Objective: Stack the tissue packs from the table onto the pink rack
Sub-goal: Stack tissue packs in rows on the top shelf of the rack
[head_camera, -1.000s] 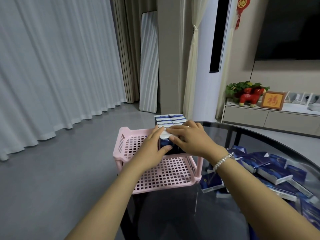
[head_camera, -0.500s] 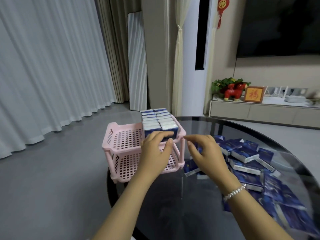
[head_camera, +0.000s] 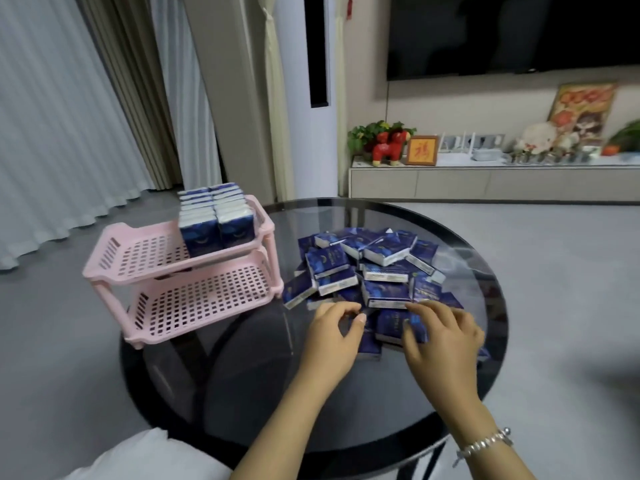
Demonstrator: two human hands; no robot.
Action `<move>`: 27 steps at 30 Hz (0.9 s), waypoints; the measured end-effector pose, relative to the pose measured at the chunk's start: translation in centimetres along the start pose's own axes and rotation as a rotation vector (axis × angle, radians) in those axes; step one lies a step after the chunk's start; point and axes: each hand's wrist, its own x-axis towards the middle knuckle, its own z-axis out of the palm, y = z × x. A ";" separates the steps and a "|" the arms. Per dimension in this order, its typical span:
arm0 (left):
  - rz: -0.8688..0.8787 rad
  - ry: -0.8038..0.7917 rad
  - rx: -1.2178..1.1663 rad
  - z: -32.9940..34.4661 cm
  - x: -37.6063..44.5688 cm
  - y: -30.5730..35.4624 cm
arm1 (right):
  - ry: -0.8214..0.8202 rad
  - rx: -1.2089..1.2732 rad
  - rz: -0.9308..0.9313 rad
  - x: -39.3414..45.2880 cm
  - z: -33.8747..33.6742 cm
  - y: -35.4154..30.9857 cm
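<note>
Packs (head_camera: 372, 268) lie in a loose blue pile on the round glass counter (head_camera: 460, 403), to the right of the pink rack (head_camera: 114, 268). More packs stand upright in two rows (head_camera: 215, 216) at the far right end of the rack's upper shelf; the lower shelf (head_camera: 194, 303) shows only its grid. Both hands are at the near edge of the pile. The left hand (head_camera: 334, 336) has curled fingers over a pack, but I cannot tell whether its grip is closed on it. The right hand (head_camera: 441, 337) pinches a dark pack (head_camera: 393, 322) between thumb and fingers. A bead bracelet (head_camera: 483, 445) is on the right wrist.
</note>
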 end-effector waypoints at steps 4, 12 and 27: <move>-0.134 -0.033 0.035 2.7 -0.1 -0.2 | -0.084 -0.120 0.147 -0.3 0.1 3.1; -0.260 -0.024 0.179 5.3 0.4 -0.3 | -0.317 0.032 0.307 -0.5 1.5 4.3; -0.428 -0.010 -0.078 -0.9 -1.0 -3.8 | -0.511 0.333 0.210 -3.2 1.9 -0.8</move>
